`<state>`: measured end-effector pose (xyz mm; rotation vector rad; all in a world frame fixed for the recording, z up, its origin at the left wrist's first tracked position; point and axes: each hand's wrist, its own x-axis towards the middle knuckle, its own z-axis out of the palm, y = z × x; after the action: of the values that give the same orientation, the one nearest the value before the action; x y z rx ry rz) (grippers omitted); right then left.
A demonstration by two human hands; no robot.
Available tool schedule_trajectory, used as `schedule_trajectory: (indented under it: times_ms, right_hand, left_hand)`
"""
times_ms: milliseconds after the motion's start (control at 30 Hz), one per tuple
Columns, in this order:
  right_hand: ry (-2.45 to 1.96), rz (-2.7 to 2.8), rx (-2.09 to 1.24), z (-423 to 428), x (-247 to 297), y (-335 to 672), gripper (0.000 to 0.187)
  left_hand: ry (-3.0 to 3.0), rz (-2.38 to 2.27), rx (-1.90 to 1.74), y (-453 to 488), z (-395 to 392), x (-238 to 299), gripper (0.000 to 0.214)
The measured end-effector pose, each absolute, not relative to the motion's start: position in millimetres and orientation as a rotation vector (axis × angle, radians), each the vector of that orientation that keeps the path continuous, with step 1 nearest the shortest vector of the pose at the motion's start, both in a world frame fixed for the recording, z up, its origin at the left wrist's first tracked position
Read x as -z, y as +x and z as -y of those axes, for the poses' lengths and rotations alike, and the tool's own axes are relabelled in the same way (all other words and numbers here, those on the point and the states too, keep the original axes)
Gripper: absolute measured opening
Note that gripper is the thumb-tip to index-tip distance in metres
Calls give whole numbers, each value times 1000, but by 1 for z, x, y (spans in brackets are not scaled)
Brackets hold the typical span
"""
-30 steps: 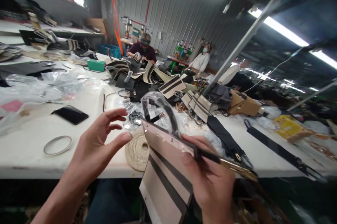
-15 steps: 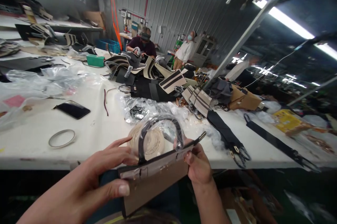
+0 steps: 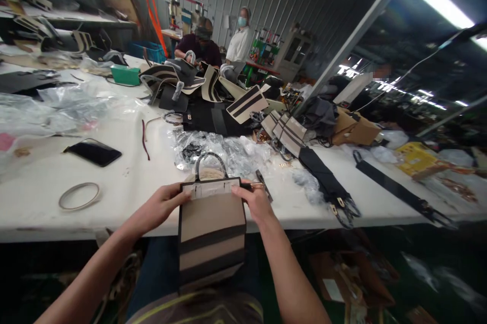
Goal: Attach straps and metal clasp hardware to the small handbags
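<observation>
A handbag panel (image 3: 213,217), taupe with dark stripes and dark edging, hangs over my lap with its face toward me. My left hand (image 3: 165,205) is closed on its upper left corner, thumb on the front. At the upper right corner, my right hand (image 3: 255,201) grips the panel in the same way. A slim dark stick-like thing (image 3: 257,186) shows by the right fingers; its kind is unclear. Clear film covers the panel's top strip. A dark looped handle (image 3: 210,155) rises from the top edge, in front of a cream roll of tape (image 3: 211,174).
Crumpled clear plastic (image 3: 232,149) lies beyond the handle. A black phone (image 3: 94,152) and a ring of narrow strip (image 3: 79,196) are at the left. Dark straps (image 3: 323,177) lie at the right. Striped bag pieces (image 3: 247,104) pile up farther back, near a co-worker (image 3: 200,45).
The panel has turned from a steep slant to nearly square to me, showing its stripes. My left hand has gone from loosely spread fingers to gripping the corner. The view has shifted.
</observation>
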<state>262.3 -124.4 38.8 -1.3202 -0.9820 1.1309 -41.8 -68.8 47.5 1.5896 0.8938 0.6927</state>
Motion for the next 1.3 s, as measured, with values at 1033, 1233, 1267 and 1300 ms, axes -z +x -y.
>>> schedule_trajectory:
  times_ms: [1033, 1233, 1267, 1300]
  right_hand:
    - [-1677, 1212, -801, 70, 41, 274, 42]
    - [-1574, 1272, -783, 67, 57, 280, 42]
    - [-1576, 1287, -774, 68, 58, 281, 43]
    - [-1579, 1297, -766, 68, 60, 281, 43]
  left_hand:
    - [1584, -1259, -952, -12, 13, 48, 67]
    - [1552, -1155, -983, -13, -4, 68, 54]
    - [1530, -1153, -983, -13, -6, 70, 54]
    - [1504, -1154, -977, -13, -8, 71, 55]
